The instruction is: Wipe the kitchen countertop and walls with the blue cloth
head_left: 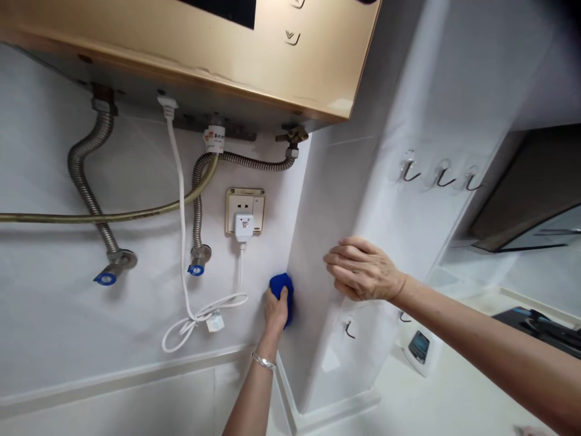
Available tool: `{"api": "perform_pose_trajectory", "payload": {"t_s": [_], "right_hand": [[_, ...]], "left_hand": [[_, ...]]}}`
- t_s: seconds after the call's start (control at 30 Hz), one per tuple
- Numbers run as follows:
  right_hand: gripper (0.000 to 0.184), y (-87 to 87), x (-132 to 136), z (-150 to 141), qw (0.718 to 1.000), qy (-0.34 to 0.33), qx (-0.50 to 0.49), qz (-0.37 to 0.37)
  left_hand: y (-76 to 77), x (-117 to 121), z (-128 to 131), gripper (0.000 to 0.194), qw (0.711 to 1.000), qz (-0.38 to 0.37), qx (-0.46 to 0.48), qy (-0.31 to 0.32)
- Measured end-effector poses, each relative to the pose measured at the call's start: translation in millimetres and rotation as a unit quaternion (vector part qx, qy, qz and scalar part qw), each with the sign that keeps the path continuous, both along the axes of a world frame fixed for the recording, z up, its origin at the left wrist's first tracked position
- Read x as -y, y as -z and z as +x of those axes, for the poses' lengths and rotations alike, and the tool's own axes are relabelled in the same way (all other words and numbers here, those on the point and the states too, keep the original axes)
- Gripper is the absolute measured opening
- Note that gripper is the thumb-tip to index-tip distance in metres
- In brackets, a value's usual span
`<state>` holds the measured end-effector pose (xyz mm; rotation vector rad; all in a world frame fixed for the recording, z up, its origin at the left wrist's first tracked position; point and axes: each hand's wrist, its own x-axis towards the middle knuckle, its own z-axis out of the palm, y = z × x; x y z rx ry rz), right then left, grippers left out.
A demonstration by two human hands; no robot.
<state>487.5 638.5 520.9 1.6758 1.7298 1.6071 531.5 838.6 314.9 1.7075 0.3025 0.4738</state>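
Gripping: left hand, fingers closed on blue cloth, pressed into wall corner
Resting: right hand, fingers open on white pillar, at 2 o'clock from cloth
Above: socket, white plug, at 12 o'clock

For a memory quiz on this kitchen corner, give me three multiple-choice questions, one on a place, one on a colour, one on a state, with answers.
1. Where is the blue cloth in the left hand? A. On the wall corner below the socket. B. On a hook. C. On the floor.
2. What colour are the valve handles? A. Red. B. Blue. C. Green.
3. What state is the white plug in? A. Lying loose. B. In the socket. C. Cut off.

1 A: the hand presses it there. 2 B: both show blue. 3 B: it sits in the socket.
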Motion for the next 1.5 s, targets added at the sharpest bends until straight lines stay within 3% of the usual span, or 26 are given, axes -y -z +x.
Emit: {"api": "perform_pose_trajectory", "payload": {"t_s": [0.13,0.27,0.47,0.63,0.77,0.93,1.07,1.17,1.27,1.4,1.5], "right_hand": [[0.015,-0.3,-0.6,0.6,1.000,-0.008,-0.004,-0.003],[0.016,-1.1,-0.8,0.9,1.000,-0.002,0.004,-0.005],[0.026,-2.8,0.7,1.2,1.000,-0.008,0.015,0.005],[0.031,-0.9,3.1,1.3,0.999,-0.025,0.004,0.028],[0.026,1.1,5.3,1.6,0.999,-0.013,0.015,0.038],[0.017,1.2,6.4,0.4,0.999,0.004,0.023,0.025],[0.015,1.7,6.4,-0.5,0.999,0.003,0.023,0.029],[0.015,1.6,6.6,-0.3,0.999,-0.005,0.017,0.028],[0.013,1.2,7.2,0.2,0.999,-0.008,0.023,0.025],[0.012,1.4,8.4,1.1,0.999,-0.009,0.023,0.029],[0.011,1.8,9.0,1.2,0.999,-0.007,0.032,0.030]], "left_hand": [[-52.2,5.0,-1.7,0.067,1.000,0.019,0.017,0.012],[-88.4,13.3,-15.5,0.055,0.998,0.039,0.049,0.021],[-120.6,30.1,-41.5,0.044,0.988,0.054,0.132,0.056],[-131.5,44.4,-43.8,0.049,0.961,0.000,0.253,0.108],[-119.1,51.7,-40.0,0.056,0.934,-0.052,0.319,0.152],[-80.9,57.6,-36.7,0.061,0.943,-0.029,0.313,0.109],[-43.4,49.7,-12.7,0.053,0.945,0.129,0.301,-0.010],[-18.9,33.1,9.8,0.050,0.924,0.252,0.267,-0.111],[-4.0,10.8,22.1,0.042,0.893,0.322,0.283,-0.138],[2.6,-20.5,25.6,0.022,0.832,0.435,0.310,-0.150],[8.2,-38.6,26.2,0.018,0.785,0.511,0.317,-0.148]]}}
